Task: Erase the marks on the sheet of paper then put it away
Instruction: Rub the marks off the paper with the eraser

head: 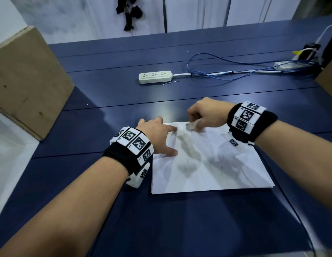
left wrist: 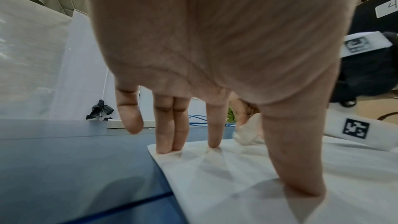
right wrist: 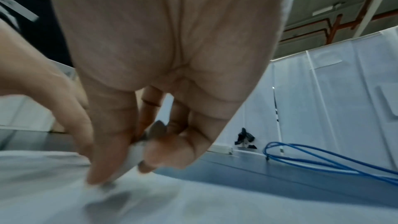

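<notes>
A creased white sheet of paper (head: pixel 208 164) with faint grey marks lies on the dark blue table (head: pixel 124 101). My left hand (head: pixel 159 136) presses its far left corner flat with straight, spread fingers (left wrist: pixel 168 135), and the thumb lies on the sheet (left wrist: pixel 237 168) too. My right hand (head: pixel 202 115) pinches a small white eraser (head: pixel 191 126) against the paper's far edge. In the right wrist view the eraser (right wrist: pixel 133 157) sits between thumb and fingertips, low over the paper (right wrist: pixel 193 198).
A white power strip (head: pixel 155 76) and looped blue cables (head: pixel 235 71) lie farther back on the table. A brown cardboard box (head: pixel 26 82) stands at the left edge, and another box (head: pixel 328 76) at the far right.
</notes>
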`<state>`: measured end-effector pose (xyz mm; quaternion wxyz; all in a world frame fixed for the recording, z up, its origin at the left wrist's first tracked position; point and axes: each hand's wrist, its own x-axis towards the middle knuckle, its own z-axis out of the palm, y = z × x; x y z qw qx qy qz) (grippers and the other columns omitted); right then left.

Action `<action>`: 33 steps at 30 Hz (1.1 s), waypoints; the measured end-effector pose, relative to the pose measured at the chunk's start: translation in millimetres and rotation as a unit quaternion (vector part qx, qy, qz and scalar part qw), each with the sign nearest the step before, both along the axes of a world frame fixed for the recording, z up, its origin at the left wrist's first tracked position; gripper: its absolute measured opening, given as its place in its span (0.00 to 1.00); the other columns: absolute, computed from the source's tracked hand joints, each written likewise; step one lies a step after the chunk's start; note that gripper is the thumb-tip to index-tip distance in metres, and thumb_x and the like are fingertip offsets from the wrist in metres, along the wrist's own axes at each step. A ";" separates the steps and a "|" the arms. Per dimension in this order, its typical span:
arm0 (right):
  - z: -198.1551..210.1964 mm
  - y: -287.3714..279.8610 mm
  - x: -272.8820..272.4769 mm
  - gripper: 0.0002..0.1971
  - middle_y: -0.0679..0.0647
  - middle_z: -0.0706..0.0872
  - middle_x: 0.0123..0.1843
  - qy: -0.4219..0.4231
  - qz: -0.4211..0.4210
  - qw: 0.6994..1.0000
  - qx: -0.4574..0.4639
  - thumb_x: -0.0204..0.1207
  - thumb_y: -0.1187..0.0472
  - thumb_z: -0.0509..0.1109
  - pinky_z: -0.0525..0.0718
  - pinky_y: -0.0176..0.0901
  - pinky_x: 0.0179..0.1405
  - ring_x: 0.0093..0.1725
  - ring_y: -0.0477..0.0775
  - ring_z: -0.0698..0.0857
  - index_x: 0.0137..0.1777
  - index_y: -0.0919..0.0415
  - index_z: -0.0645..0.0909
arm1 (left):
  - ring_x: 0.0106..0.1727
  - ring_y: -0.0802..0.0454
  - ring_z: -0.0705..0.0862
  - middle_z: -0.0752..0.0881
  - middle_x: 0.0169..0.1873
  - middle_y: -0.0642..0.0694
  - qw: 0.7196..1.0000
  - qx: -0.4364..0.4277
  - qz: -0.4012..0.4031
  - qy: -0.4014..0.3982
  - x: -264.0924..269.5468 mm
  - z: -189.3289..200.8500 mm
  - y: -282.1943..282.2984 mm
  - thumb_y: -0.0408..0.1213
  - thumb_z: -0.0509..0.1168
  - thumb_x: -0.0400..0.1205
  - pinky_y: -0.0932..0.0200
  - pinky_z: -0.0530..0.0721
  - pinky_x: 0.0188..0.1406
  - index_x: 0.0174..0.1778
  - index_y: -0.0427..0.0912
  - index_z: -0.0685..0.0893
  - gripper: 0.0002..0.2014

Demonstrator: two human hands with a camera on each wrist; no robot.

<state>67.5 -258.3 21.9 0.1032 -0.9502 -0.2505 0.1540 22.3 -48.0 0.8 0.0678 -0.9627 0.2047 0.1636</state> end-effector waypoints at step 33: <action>-1.8 0.0 -1.6 0.13 0.46 0.85 0.37 0.026 0.014 0.999 -0.020 0.60 0.49 0.79 0.82 0.47 0.38 0.42 0.55 0.83 0.44 0.50 0.85 | 0.62 0.48 0.76 0.66 0.51 0.50 1.000 -0.003 -0.003 0.003 -0.5 1.4 0.8 0.74 0.65 0.70 0.43 0.68 0.62 0.79 0.66 0.65 0.41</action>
